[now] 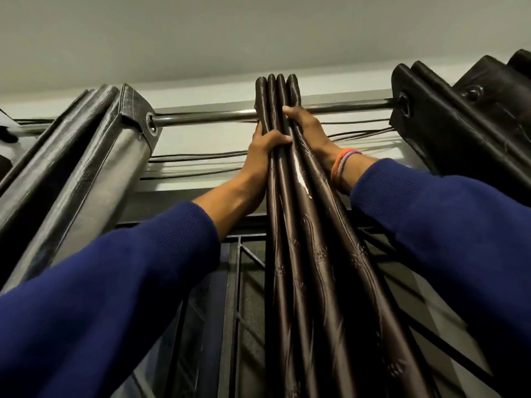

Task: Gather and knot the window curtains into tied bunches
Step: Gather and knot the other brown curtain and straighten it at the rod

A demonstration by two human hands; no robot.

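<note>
Curtain [287, 179], brown and satiny, hanging mid-rod [207, 116] in tight pleats, well apart from the grey curtain [94, 168] at left and the black one [459, 116] at right. Head view, looking steeply up: left hand [263, 156] wrapped round the left pleats just below the rod, thumb across the front, fingers [258, 133] curled behind; right hand [307, 127] clamped on the right pleats at rod height, fingers curled over the fabric, wrist with bands [342, 165] behind the folds. Both sleeves [129, 282] blue, arms stretched overhead. Window grille [247, 282] behind, cables [195, 156] along the wall under the rod. Judged as the gathering step, knot not yet begun. Best done by squeezing the pleats evenly together near the top, then sliding both grips down the bunch without letting outer folds escape. Worth keeping the pull straight down, not outward, to spare the rod. Slippery cloth likely to slide, so a firm wrap before knotting lower down, out of sight here.
</note>
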